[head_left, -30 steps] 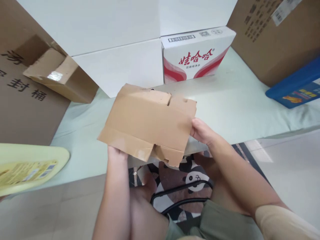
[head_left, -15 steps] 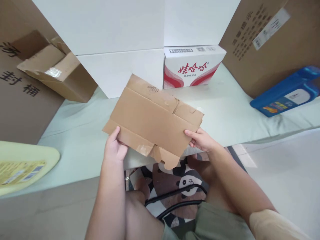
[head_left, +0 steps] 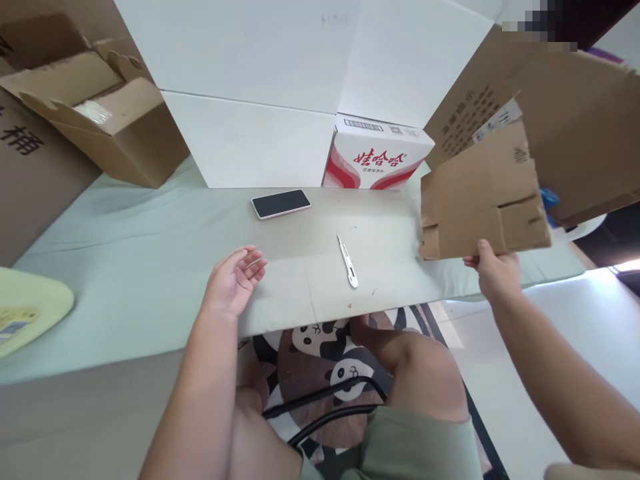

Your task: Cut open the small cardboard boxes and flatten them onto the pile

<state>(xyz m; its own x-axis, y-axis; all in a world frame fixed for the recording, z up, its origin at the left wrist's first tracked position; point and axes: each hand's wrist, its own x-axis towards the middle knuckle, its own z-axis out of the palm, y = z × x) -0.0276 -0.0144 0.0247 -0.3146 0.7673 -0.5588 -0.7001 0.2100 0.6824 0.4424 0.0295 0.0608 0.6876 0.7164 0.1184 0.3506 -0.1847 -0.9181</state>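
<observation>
My left grip (head_left: 234, 281), fingers loosely curled, hovers above the desk's (head_left: 135, 267) near edge; my right grip (head_left: 500, 272) clamps flattened cardboard (head_left: 475, 190) toward the right end. Mid-desk lies a white cutter (head_left: 347, 260), beyond it a phone (head_left: 281, 204), then a red-and-white carton (head_left: 376, 159).

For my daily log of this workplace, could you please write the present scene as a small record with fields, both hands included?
Left hand: open, holding nothing, raised near the front edge
Right hand: gripping the lower edge of a flattened cardboard piece
Surface: pale green cloth
Lying between the hands: slim white tool; farther back, phone, dark screen up
Back: white box with red lettering
Left side: open cardboard box; pale yellow container, cut off by the picture edge
Floor: panda-patterned mat
</observation>
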